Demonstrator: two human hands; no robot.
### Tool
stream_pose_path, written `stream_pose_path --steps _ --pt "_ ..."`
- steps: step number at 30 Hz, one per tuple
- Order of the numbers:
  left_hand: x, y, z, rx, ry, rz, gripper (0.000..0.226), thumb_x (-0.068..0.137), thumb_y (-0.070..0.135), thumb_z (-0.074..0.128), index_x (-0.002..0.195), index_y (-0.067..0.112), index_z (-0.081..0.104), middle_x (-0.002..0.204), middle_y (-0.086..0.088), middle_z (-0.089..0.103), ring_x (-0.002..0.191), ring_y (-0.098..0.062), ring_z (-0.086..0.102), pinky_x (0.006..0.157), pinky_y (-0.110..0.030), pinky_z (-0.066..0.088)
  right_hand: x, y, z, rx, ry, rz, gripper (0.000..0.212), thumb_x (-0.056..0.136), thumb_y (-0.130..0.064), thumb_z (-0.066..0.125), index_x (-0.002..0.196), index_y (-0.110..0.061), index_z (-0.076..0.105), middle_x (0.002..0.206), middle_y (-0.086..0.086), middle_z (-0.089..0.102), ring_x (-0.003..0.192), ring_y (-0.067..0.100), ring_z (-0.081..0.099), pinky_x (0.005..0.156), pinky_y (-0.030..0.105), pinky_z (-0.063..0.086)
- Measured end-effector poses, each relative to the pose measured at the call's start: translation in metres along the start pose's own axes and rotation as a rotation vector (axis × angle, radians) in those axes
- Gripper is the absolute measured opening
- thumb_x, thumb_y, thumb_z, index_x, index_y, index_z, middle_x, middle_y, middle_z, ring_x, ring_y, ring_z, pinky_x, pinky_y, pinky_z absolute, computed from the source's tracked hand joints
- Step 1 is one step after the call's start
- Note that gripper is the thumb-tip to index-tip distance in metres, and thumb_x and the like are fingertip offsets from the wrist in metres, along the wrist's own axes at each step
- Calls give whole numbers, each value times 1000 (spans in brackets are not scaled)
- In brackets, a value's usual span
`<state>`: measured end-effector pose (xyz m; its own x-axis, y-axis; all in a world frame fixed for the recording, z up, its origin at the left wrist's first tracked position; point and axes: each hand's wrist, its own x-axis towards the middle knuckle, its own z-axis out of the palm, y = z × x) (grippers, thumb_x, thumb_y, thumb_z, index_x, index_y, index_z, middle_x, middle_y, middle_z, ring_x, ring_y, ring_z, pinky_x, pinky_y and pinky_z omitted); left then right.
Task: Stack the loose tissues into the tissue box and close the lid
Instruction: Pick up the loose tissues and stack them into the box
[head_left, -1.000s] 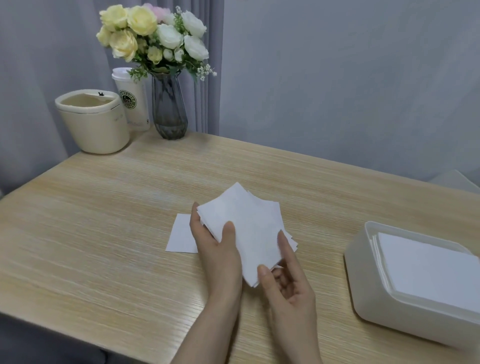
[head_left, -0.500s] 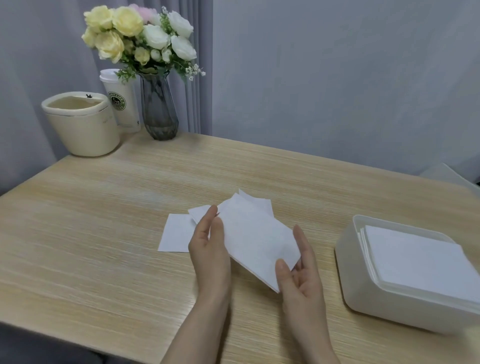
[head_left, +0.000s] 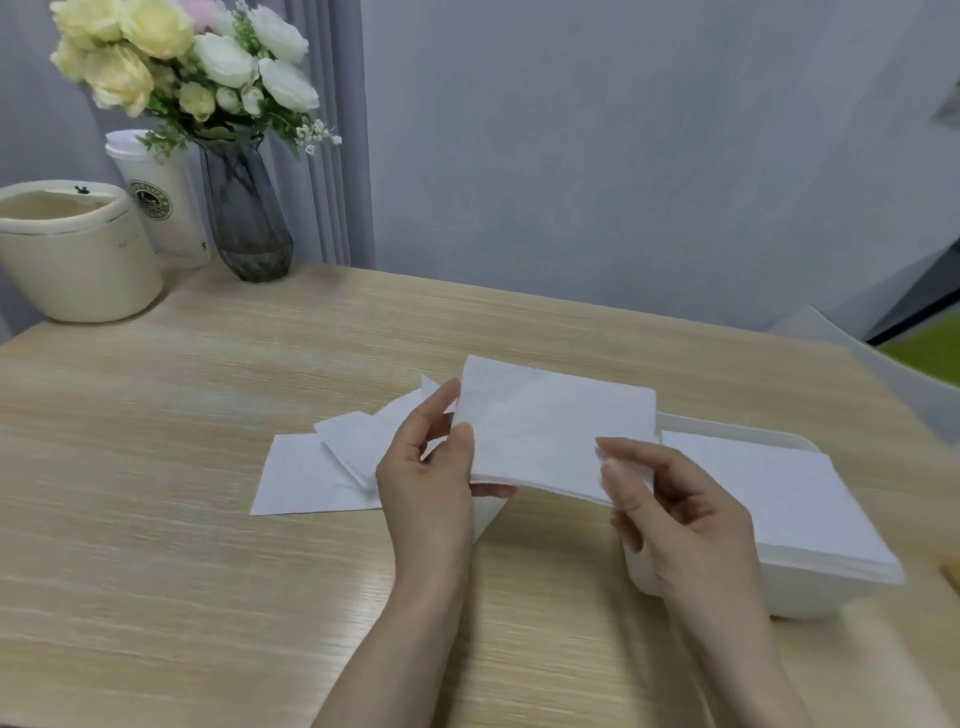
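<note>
Two hands hold one small stack of tissues (head_left: 550, 431) above the table (head_left: 156, 519), near its middle. The left hand (head_left: 431, 467) pinches the stack's left edge, thumb on top and fingers beneath. The right hand (head_left: 670, 509) pinches the near right corner, its thumb on top and fingers curled under. The stack is lifted clear of the wood and lies nearly flat, its right edge just over the left end of the box (head_left: 810, 587).

The box sits at the right, near side of the table, white, open on top, with a pile (head_left: 769, 499) of tissues in it that rises to about the rim. Whether the pile sits above the rim I cannot tell. The right hand's wrist hides the box's near left corner.

A few loose tissues (head_left: 322, 473) lie on the table to the left of the left hand, one flat sheet nearest the left and two or three fanned over it, partly behind the hand.

At the far left corner stand a cream pot (head_left: 78, 265), a paper cup (head_left: 166, 208) behind it, and a dark glass vase (head_left: 247, 218) with yellow and white flowers (head_left: 176, 57). A grey wall (head_left: 623, 156) lies beyond.
</note>
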<state>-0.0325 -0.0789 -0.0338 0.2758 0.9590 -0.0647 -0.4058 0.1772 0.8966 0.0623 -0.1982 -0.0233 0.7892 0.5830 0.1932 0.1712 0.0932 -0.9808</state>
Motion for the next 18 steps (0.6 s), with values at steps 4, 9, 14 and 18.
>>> stream_pose_path --steps 4,9,14,18 --pt "-11 -5 16 19 -80 2 39 95 -3 54 104 32 69 104 6 68 74 -10 67 50 -27 56 1 -1 -19 -69 55 -16 18 86 -5 66 90 -21 73 66 -12 61 57 8 45 53 9 37" --pt "-20 -19 32 193 -313 29 43 91 1 61 105 40 69 97 -2 64 73 -12 54 55 -18 50 5 -7 -56 -221 236 -73 13 86 -15 69 88 -28 72 88 -15 68 61 9 44 54 9 36" --pt "-32 -28 59 440 -482 139 36 88 8 66 111 36 68 93 13 63 71 0 54 71 -11 40 10 0 -101 -355 366 -71 9 86 -24 70 91 -31 71 101 -3 66 75 13 45 65 16 38" --pt "-41 -35 80 591 -541 224 34 89 17 67 122 29 67 104 21 60 98 3 54 88 -22 42 10 6 -125 -399 420 -58 9 87 -26 67 93 -32 70 104 -12 68 101 21 53 83 38 41"
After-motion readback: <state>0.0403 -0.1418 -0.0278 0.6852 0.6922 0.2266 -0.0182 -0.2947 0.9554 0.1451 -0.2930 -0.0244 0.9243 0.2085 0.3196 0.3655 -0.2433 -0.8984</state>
